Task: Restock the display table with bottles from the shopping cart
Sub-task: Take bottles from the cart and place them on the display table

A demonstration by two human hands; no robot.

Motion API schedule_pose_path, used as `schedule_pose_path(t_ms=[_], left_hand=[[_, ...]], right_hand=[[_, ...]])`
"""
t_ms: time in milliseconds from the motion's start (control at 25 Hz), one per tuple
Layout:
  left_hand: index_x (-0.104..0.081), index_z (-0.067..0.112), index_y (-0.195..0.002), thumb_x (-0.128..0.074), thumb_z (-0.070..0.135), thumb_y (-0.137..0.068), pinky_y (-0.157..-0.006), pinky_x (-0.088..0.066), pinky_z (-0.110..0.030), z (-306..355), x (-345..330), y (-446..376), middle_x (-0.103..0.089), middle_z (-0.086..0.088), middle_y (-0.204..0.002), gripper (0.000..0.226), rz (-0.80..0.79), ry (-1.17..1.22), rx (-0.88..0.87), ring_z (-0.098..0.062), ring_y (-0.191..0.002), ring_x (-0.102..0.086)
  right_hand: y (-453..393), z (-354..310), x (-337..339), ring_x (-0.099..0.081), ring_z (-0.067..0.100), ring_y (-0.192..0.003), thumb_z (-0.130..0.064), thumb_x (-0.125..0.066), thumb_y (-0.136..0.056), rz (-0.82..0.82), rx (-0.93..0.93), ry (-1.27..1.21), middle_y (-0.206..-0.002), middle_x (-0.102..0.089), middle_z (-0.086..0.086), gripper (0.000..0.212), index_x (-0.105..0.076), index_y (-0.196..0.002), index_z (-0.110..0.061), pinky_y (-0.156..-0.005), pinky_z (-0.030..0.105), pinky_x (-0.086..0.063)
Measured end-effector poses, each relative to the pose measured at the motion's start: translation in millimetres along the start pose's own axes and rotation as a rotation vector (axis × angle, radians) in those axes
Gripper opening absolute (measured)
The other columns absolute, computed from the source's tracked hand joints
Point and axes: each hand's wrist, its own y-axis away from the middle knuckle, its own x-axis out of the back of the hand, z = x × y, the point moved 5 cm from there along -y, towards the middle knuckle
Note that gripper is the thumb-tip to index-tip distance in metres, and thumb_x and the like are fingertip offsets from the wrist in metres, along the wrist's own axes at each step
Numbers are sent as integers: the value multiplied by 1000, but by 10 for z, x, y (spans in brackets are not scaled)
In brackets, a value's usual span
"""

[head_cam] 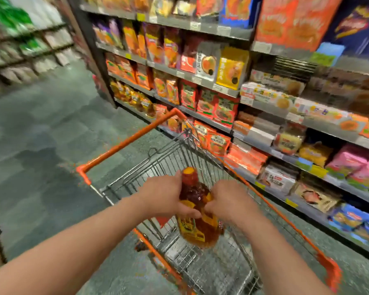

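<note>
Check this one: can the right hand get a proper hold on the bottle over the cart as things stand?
Probably yes. The right hand already grips the bottle from its side, the left hand holds the other side, and nothing stands between them above the cart.

1. Cart: orange rim, grey wire mesh.
2. Bottle: dark amber-red, yellow-and-red label, yellow cap.
3. Floor: mottled grey-green.
4. Shelves: grey, with mostly orange, red, and yellow packets.

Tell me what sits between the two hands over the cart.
The bottle, gripped by the left hand and right hand, per the head view.
</note>
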Motion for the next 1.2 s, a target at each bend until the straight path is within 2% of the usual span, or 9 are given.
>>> schedule_pose_path(t_ms=[80,160,280,440,520,680,920,1040,1200], left_hand=[[-40,25,-95,-60,89,-57,-70,-45,-31,-326,118,409,-67,-2,-98,77,-4,38,79,-25,-95,-64],[-44,24,-88,-59,90,-58,-71,-49,-33,-615,192,896,-68,-5,-95,74,4,57,182,-27,-95,-65],[-49,24,-83,-64,83,-62,-69,-42,-32,-921,315,1685,-69,-8,-95,65,67,83,366,-30,-94,-64],[-65,22,-100,-63,87,-58,-67,-44,-32,-1086,448,2686,-71,-4,-91,78,202,-34,575,-27,-93,-65],[-63,17,-87,-61,89,-57,-63,-41,-32,-1093,452,3206,-70,-5,-87,78,222,-76,717,-27,-90,-66],[-37,16,-62,-59,90,-57,-58,-37,-31,-988,461,4153,-62,-3,-73,76,233,-79,931,-26,-82,-64],[-38,19,-59,-59,88,-60,-54,-33,-30,-854,325,5394,-41,7,-57,72,244,-78,1223,-21,-65,-48],[-43,20,-60,-58,89,-59,-54,-39,-30,-889,234,5865,-45,8,-59,70,248,-48,1370,-19,-64,-50],[-44,20,-61,-57,90,-59,-54,-42,-30,-1042,100,6393,-49,6,-62,71,196,-58,1564,-19,-64,-52]], right_hand=[[45,-457,73,-63,29,-90,-26,-63,-77,0,166,121,-81,-62,9,15,-64,-82,-12,-58,27,-44],[115,-944,74,-63,31,-97,-25,-60,-79,11,320,241,-97,-66,14,24,-66,-96,-9,-71,30,-48],[243,-1656,-28,-62,34,-94,-23,-61,-74,24,537,288,-93,-66,17,22,-65,-89,-7,-65,31,-44],[630,-2487,-216,-62,34,-92,-27,-62,-75,39,813,366,-92,-66,15,21,-65,-87,-10,-66,32,-44],[942,-2854,-295,-62,36,-94,-25,-60,-78,53,928,409,-93,-67,17,21,-66,-89,-8,-69,34,-47],[1504,-3470,-528,-61,38,-91,-31,-61,-79,71,1138,438,-90,-65,20,26,-66,-85,-7,-63,35,-41],[2352,-4279,-950,-61,37,-84,-32,-58,-81,102,1392,383,-82,-64,16,24,-60,-74,-10,-58,32,-35],[2619,-4676,-1172,-60,34,-81,-27,-57,-80,72,1487,337,-73,-57,10,16,-52,-70,-15,-57,29,-34],[2871,-5321,-1525,-57,29,-71,-22,-57,-76,-30,1663,316,-69,-57,7,14,-61,-76,-9,-53,29,-35]])
